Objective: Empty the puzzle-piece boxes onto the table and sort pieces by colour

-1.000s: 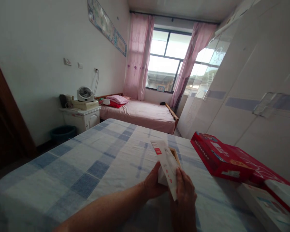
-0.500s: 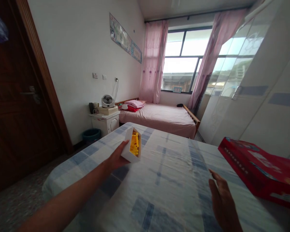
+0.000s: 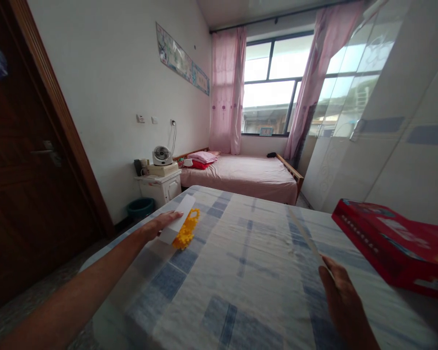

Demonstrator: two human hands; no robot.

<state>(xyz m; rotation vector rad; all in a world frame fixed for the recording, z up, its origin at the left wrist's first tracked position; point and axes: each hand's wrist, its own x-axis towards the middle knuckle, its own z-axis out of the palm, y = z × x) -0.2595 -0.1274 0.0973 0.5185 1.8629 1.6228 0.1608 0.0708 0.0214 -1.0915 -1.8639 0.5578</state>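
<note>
My left hand (image 3: 164, 224) grips a small white box (image 3: 177, 227) over the left part of the checked blue-and-white cloth (image 3: 255, 253). The box is tipped on its side, with its open face turned right and down. Yellow toothed plastic pieces (image 3: 186, 232) hang out of the opening, close above the cloth or touching it; I cannot tell which. At the right, my right hand (image 3: 341, 291) is closed on a thin white flat piece (image 3: 305, 234), seen nearly edge-on and pointing away from me.
A large red box (image 3: 390, 243) lies on the cloth at the right. Beyond stand a pink-covered bed (image 3: 241, 175), a white bedside cabinet (image 3: 164, 187) with a small fan (image 3: 162, 155), and a dark green bin (image 3: 140, 206). A glossy wardrobe (image 3: 368, 180) lines the right side.
My left hand has moved left and turned the box over, so the yellow pieces now come out of it. The thin white piece in my right hand has come into view.
</note>
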